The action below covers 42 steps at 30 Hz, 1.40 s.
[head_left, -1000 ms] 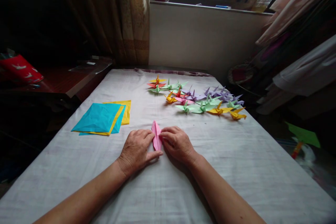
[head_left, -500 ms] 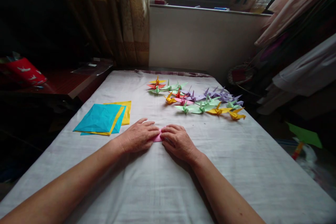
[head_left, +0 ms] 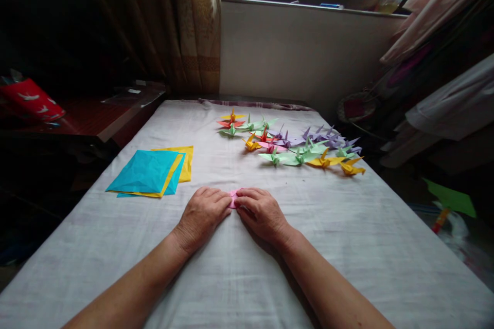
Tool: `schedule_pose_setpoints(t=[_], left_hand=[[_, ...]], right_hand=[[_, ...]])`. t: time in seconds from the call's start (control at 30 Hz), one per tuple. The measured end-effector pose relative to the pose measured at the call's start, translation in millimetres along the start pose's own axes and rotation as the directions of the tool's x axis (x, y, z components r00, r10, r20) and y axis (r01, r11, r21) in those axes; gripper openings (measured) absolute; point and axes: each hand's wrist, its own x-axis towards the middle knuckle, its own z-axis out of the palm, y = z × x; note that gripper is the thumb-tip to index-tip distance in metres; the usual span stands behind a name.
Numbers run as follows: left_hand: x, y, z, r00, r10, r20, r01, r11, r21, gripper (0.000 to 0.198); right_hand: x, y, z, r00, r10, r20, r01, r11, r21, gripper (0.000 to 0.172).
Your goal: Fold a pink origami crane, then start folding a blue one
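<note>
A small piece of folded pink paper lies on the white cloth, mostly covered by my fingers. My left hand is closed over its left side, the fingers together and pressing down. From the right, my right hand grips the paper's other side with bent fingers and the thumb tucked beneath. Only a narrow pink strip shows between the two hands. Its exact folds are hidden.
Blue and yellow paper squares are stacked to the left. Several folded paper cranes in green, purple, yellow, red and pink stand beyond my hands, towards the right. A dark wooden table with a red container adjoins at left.
My left hand has turned and drawn its spread fingers together over the pink paper. The right hand stays almost in place. The view has tilted slightly downward.
</note>
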Motion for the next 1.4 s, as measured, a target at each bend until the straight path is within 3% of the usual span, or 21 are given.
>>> schedule_pose_setpoints(t=[0.2,0.47,0.7,1.0,1.4], left_hand=[[0,-16,-0.8,0.991,0.126,-0.048,-0.127,0.992,-0.018,0.016],[-6,-19,3.0,0.994,0.109,-0.021,-0.110,0.992,-0.069,0.018],[-5,-8,1.7,0.995,-0.098,0.002,0.096,0.982,-0.165,0.016],[0,-3,7.3,0.947,-0.319,0.035,0.317,0.910,-0.269,0.010],[3,-3,9.7,0.924,-0.379,0.049,0.376,0.880,-0.290,0.010]], right_hand=[[1,-5,1,1.000,-0.009,0.010,0.009,1.000,-0.015,0.016],[8,-6,2,1.000,0.016,0.019,-0.014,0.997,-0.082,0.008],[8,-4,6,0.995,0.095,0.013,-0.095,0.995,-0.019,0.010],[11,-5,10,0.965,0.261,-0.012,-0.260,0.964,0.056,0.012],[13,-8,12,0.952,0.306,0.002,-0.306,0.952,0.011,0.013]])
